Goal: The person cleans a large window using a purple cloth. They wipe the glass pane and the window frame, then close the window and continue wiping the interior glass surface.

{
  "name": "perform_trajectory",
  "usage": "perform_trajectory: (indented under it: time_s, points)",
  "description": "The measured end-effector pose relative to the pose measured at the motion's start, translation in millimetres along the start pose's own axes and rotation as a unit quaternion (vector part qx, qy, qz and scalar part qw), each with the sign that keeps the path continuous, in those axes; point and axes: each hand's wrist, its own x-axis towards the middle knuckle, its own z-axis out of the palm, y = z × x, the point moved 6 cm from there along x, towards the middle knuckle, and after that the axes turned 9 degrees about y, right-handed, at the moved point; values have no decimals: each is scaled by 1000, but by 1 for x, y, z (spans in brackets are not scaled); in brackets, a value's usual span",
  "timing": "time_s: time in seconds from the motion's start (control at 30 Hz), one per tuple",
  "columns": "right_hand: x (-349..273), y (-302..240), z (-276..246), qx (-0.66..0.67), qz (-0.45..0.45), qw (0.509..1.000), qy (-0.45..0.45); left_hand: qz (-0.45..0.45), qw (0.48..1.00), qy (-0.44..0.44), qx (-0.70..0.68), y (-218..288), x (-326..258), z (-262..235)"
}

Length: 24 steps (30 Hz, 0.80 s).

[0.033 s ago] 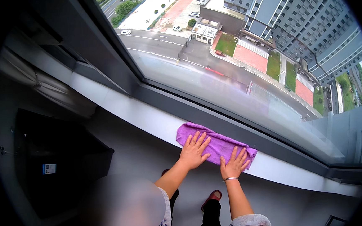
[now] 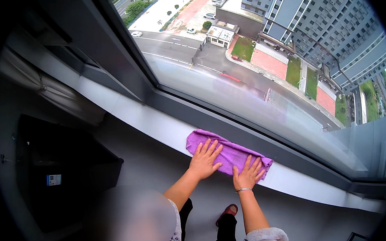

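A purple cloth (image 2: pixel 231 156) lies spread lengthwise along the white windowsill (image 2: pixel 157 126), against the dark window frame (image 2: pixel 211 121). My left hand (image 2: pixel 203 160) rests flat on its left half, fingers spread. On the right part of the cloth my right hand (image 2: pixel 249 173) lies flat too, with fingers apart and a thin bracelet on the wrist. Both palms press down on top, and neither hand grasps the cloth. Its right edge looks bunched and slightly curled.
Behind the sill, the window glass (image 2: pixel 226 87) looks down on a road and tall buildings. A black box-shaped object (image 2: pixel 70 156) with a label stands on the floor at left, below a gathered curtain (image 2: pixel 61 91). My foot in a red slipper (image 2: pixel 228 211) shows below the sill.
The view has shifted very slightly. Both hands and the purple cloth keep practically the same place on the sill.
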Motion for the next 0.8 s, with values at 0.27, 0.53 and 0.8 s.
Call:
perform_trajectory:
  time_s: [0.27, 0.53, 0.8]
  points:
    - [17, -214, 25, 17, -17, 999, 28, -26, 999, 21, 34, -196, -4, -60]
    - [18, -219, 29, 4, 2, 1000, 15, -25, 999, -21, 13, -201, -5, -62]
    - [5, -209, 18, 40, -115, 991, -54, -109, 992, 53, 25, -196, -37, -60]
